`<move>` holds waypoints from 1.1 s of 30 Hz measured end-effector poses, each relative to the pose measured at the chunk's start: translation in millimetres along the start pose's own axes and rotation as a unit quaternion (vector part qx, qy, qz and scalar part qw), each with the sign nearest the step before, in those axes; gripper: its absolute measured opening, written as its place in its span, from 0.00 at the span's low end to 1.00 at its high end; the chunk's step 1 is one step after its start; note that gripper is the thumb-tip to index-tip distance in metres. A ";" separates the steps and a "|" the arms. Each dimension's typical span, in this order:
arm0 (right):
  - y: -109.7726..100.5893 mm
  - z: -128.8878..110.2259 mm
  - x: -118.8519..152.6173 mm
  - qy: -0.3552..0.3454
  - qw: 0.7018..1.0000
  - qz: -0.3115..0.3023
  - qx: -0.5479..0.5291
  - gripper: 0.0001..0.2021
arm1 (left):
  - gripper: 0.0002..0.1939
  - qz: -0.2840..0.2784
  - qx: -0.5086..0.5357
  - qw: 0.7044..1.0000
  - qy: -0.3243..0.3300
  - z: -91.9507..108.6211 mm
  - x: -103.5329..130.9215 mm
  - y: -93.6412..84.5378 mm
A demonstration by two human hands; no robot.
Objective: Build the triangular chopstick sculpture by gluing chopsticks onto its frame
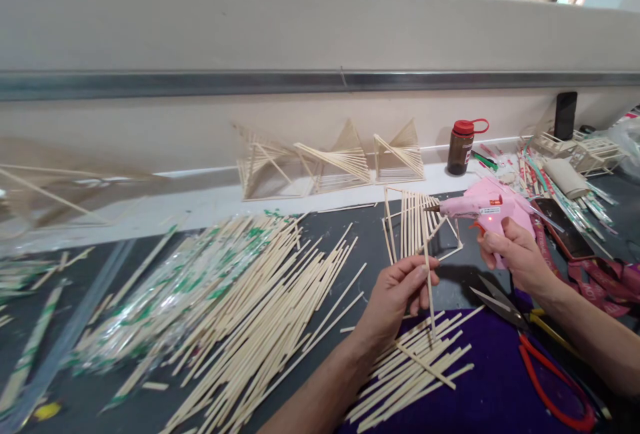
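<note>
Left hand (406,285) pinches a thin wooden stick (429,291) between thumb and fingers, right of the frame's center, the stick rising above and dropping below the grip. Right hand (517,254) is wrapped around the handle of a pink glue gun (493,207), its nozzle near the stick's upper end. Red-handled scissors (525,331) lie below, lower right.

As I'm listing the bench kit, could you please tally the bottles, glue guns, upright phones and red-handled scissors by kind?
Glue gun: 1
Bottle: 1
Upright phone: 1
Red-handled scissors: 1
Total: 4
</note>
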State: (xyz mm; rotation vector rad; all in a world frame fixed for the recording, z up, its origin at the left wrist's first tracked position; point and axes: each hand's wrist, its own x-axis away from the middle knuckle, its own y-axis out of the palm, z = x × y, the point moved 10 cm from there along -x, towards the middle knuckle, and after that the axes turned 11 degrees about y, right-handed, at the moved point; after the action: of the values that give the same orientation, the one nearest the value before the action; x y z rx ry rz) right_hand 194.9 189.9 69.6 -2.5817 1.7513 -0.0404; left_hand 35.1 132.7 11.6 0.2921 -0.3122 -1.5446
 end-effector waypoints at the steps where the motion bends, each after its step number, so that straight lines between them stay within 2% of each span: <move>1: 0.0 -0.2 -0.2 0.000 1.000 0.000 0.002 0.09 | 0.15 0.000 0.001 1.000 0.000 -0.1 -0.1 0.0; 10: 1.3 0.8 1.1 -0.015 1.000 -0.010 -0.003 0.11 | 0.14 -0.002 -0.006 1.000 0.001 -0.5 -0.4 -0.6; 19: -0.5 -2.7 0.4 -0.007 1.000 0.008 0.018 0.14 | 0.12 0.002 -0.011 1.000 -0.004 0.4 0.4 -0.5; 27: 0.1 -0.2 -0.3 -0.014 1.000 0.000 -0.004 0.12 | 0.15 0.007 -0.009 1.000 -0.004 0.1 0.4 -1.0; 33: 0.5 -3.3 -0.1 -0.016 1.000 0.004 0.016 0.16 | 0.14 0.009 -0.007 1.000 -0.003 1.6 0.5 -1.5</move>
State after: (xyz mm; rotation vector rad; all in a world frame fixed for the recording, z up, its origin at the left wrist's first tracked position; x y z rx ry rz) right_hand 194.3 189.8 72.9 -2.5379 1.7365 -0.0268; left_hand 33.1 132.2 12.5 0.2718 -0.3075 -1.5295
